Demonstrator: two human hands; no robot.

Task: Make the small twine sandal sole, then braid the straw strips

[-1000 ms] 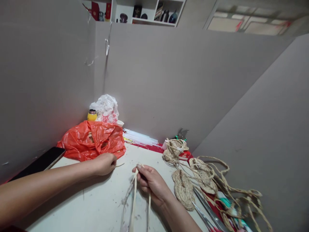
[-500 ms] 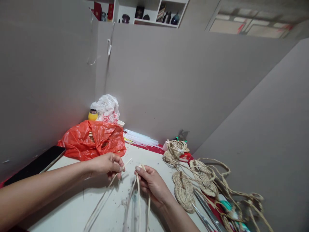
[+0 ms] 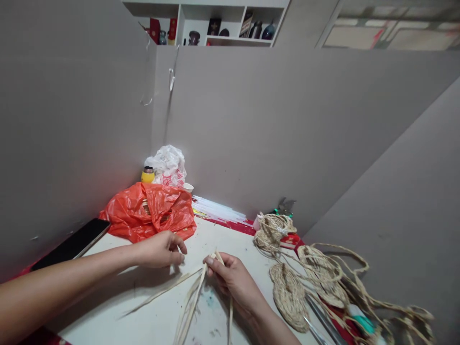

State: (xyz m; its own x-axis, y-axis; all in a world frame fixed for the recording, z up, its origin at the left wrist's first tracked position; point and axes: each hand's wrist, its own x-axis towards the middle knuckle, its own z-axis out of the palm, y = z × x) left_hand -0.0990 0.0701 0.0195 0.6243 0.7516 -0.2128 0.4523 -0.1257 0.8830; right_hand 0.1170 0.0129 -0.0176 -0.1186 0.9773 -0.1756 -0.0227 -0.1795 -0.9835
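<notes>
My right hand (image 3: 233, 278) is closed in a pinch on the upper ends of several pale straw strips (image 3: 190, 302) that trail down toward me across the white table (image 3: 151, 316). My left hand (image 3: 161, 249) hovers just left of it, fingers curled together near one loose strip lying flat (image 3: 161, 291); whether it grips anything I cannot make out. A small woven straw sandal sole (image 3: 287, 294) lies right of my right wrist.
A red plastic bag (image 3: 151, 215), a white bag (image 3: 167, 165) and a yellow jar (image 3: 147, 175) sit at the back left. A dark phone (image 3: 72, 243) lies at the left edge. Straw braids and coils (image 3: 323, 268) crowd the right. Grey partition walls (image 3: 273, 129) enclose the table.
My left hand let a strip drop flat onto the table and drew its fingers in. My right hand kept its pinch. The view shifted, so things sit further right and lower.
</notes>
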